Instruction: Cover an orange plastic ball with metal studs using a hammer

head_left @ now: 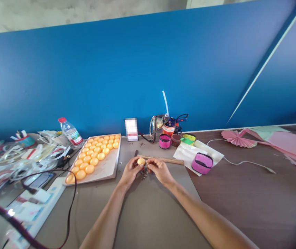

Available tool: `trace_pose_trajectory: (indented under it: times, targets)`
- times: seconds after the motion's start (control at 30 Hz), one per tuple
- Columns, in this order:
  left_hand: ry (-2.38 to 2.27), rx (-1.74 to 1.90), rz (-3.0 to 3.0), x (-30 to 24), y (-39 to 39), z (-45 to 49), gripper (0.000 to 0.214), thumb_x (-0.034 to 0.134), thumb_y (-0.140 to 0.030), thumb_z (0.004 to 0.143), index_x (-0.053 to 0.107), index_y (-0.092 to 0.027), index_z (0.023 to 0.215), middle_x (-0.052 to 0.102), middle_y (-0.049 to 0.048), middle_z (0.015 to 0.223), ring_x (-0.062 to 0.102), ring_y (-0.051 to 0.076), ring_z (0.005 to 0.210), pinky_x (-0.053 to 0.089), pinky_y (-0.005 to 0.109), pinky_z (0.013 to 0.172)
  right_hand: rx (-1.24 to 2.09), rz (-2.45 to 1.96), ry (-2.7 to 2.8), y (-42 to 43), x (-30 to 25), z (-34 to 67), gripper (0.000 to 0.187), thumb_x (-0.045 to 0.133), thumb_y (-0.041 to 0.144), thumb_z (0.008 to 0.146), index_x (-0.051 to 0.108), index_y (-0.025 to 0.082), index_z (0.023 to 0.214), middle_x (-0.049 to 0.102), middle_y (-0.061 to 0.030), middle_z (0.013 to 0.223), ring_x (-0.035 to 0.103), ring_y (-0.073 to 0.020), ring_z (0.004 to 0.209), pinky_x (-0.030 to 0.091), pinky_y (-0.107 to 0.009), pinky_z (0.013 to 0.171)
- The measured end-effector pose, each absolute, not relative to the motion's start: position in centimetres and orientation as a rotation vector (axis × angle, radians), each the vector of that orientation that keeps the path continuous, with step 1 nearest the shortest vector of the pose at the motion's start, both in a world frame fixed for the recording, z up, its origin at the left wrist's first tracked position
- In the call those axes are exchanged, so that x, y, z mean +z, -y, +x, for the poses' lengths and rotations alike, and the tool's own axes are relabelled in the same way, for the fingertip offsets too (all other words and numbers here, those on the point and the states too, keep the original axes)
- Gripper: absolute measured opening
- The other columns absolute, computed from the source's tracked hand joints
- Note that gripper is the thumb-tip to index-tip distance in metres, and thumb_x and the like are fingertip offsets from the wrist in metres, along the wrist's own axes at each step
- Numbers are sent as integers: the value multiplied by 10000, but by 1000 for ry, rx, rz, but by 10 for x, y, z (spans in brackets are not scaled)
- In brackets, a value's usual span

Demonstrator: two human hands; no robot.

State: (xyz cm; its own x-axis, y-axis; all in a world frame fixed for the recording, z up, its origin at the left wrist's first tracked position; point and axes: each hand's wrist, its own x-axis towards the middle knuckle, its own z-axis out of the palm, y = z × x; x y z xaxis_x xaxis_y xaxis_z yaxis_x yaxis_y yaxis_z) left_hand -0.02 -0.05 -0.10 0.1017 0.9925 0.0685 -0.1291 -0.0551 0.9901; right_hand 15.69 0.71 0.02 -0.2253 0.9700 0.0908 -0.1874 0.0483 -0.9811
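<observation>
Between the thumb and fingers of my left hand (131, 170) is an orange ping-pong ball (141, 161). Close on its right, my right hand (160, 169) has its fingertips pinched together; whatever they hold is too small to make out. Small dark, shiny bits (144, 173) lie in a heap on the grey mat (160, 214) just below the ball. Behind both hands rests a hammer with a wooden handle (172, 160). To the left, a shallow tray (108, 170) carries rows of similar orange balls (94, 161).
A water bottle (70, 131), tangled cables and a white power strip (43, 204) crowd the left side. Pink round containers (164, 141), white paper (186, 156) and a pink zipped pouch (202, 163) are at the right. A blue partition (127, 76) stands behind the table.
</observation>
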Motion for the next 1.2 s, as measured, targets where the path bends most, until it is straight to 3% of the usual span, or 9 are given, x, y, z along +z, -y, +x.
trace_pose_trajectory:
  times: [0.27, 0.77, 1.2]
  targets:
    - [-1030, 1207, 1275, -2, 1, 1, 478, 690, -374, 679, 578, -152, 1087, 604, 89, 1050, 563, 220, 954, 461, 327, 829, 1213, -985, 1402, -10, -11, 157, 122, 550, 299, 696, 562, 182, 730, 509, 38, 609, 442, -94, 554, 368, -211, 540]
    - [-1102, 1172, 1358, -5, -1, 2, 516, 696, -384, 667, 583, -136, 1105, 618, 99, 1053, 574, 226, 935, 458, 327, 825, 1047, -1037, 1553, -3, 2, 159, 126, 499, 292, 726, 550, 182, 692, 550, 12, 684, 491, -127, 671, 395, -232, 639]
    - [-1151, 1202, 1494, -5, 0, 2, 466, 670, -379, 691, 573, -153, 1087, 619, 75, 944, 572, 188, 813, 462, 310, 751, 1131, -1071, 1461, -6, -4, 157, 40, 498, 226, 689, 493, 199, 660, 508, 52, 539, 470, -106, 518, 378, -215, 518]
